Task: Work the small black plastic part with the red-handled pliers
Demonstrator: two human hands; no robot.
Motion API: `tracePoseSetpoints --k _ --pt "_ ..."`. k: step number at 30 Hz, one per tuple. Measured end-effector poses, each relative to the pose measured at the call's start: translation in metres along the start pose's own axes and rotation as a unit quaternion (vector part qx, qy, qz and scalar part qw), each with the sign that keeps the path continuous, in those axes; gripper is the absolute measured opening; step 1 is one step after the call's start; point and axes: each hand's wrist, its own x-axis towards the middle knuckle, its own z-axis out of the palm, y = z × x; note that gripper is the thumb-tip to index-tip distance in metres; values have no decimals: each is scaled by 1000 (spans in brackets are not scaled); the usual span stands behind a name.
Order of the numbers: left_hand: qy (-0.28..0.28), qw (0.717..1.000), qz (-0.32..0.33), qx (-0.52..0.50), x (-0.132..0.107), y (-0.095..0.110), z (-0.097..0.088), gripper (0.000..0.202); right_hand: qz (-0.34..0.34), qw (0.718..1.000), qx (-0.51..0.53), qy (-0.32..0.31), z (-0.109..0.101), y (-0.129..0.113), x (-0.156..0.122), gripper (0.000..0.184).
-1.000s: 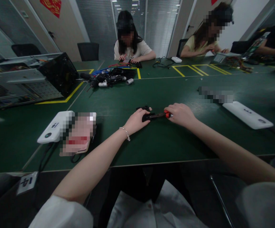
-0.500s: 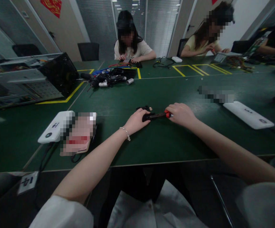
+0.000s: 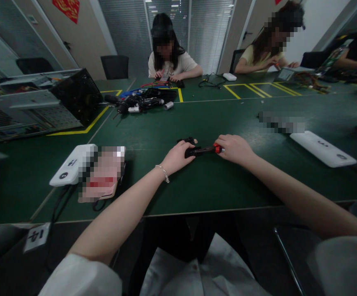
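My left hand (image 3: 177, 158), with a pale bracelet at the wrist, is closed on a small black part (image 3: 190, 152) low over the green table. The fingers hide much of that part. My right hand (image 3: 235, 149) is closed round a red-handled tool (image 3: 217, 148). Its dark, narrow end points left and meets the black part; the exact contact is too small to make out. Just beyond my left fingers lies another small black piece (image 3: 188, 140), partly covered by the hand.
An opened computer case (image 3: 36, 102) stands at the left. A white power bank (image 3: 73, 164) lies beside a pink phone (image 3: 102, 172). Another white power bank (image 3: 323, 149) is at the right. Black parts and cables (image 3: 141, 100) are heaped farther back. Several people sit opposite.
Very little differs. My right hand and the red-handled tool have shifted very slightly; my left hand stays in place with the black part.
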Motion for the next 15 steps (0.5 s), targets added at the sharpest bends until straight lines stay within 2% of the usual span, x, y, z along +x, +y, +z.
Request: tracePoseSetpoints --k 9,15 --pt "-9 1000 -6 -7 -1 3 -2 31 -10 999 -36 13 -4 -1 -1 24" --pt "4 1000 2 1 0 -1 1 32 -3 999 -35 -6 -3 -1 0 24"
